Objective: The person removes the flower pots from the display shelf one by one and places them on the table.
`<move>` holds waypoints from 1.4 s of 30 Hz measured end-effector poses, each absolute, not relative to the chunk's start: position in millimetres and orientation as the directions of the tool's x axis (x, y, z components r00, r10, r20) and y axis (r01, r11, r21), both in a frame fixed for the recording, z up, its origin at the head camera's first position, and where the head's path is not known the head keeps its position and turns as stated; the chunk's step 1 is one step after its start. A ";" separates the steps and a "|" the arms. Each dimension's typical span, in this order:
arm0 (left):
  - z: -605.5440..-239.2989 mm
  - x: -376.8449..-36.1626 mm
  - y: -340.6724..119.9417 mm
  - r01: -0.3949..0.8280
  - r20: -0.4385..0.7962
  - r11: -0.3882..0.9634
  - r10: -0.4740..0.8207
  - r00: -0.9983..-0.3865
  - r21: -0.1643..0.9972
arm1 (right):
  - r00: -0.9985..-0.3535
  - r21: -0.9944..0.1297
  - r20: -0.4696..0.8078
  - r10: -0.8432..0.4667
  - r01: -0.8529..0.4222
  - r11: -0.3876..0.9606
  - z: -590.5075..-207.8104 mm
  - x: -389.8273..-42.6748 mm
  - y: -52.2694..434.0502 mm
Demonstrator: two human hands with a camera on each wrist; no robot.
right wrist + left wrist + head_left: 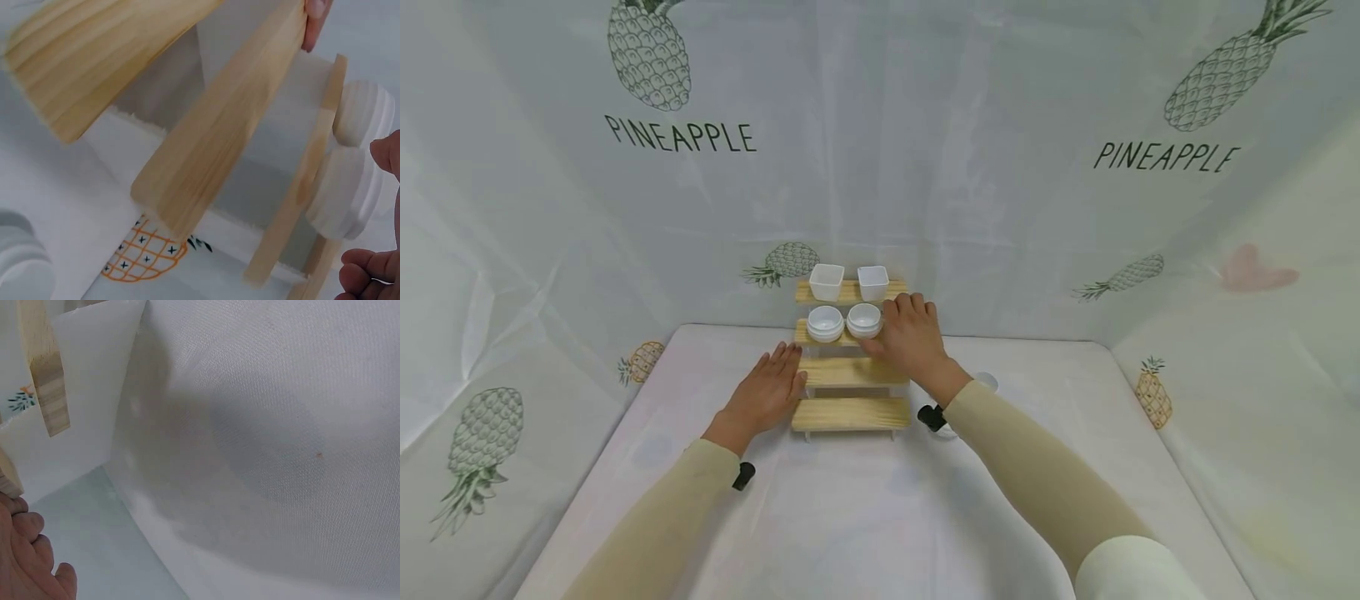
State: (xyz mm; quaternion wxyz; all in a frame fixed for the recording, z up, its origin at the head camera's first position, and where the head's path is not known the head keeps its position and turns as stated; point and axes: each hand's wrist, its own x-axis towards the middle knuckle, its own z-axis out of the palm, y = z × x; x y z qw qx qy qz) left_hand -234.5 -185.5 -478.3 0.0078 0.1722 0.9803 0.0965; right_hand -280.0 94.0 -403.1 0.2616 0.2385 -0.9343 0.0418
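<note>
A stepped rack with several wooden shelves point(850, 414) and clear side panels stands at the middle of the table. Two round white bowls, a left one point(825, 323) and a right one point(864, 320), sit side by side on its second shelf from the top. My right hand point(913, 335) is at the right bowl, thumb in front and fingers at its right side. In the right wrist view, the thumb is close to the bowl's edge and the fingertips stand apart from it. My left hand point(767, 389) rests along the rack's left side, fingers extended.
Two square white bowls, one left point(827, 282) and one right point(873, 283), stand on the top shelf. White dishes point(987, 382) lie on the table right of the rack, partly hidden by the right forearm. A pineapple-printed curtain point(880, 167) hangs behind.
</note>
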 end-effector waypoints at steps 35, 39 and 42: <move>-481.8 -233.0 -184.5 0.317 0.014 0.926 0.321 -0.947 0.204 | -0.778 0.013 0.463 -0.425 -0.474 0.881 -407.6 -261.6 124.5; -481.1 -233.3 -184.7 0.323 0.025 0.925 0.324 -0.946 0.202 | -0.741 0.052 0.502 -0.447 -0.490 0.870 -410.8 -253.6 138.0; -479.9 -233.8 -184.1 0.333 0.039 0.921 0.332 -0.943 0.202 | -0.734 0.070 0.508 -0.450 -0.485 0.872 -415.0 -245.9 149.6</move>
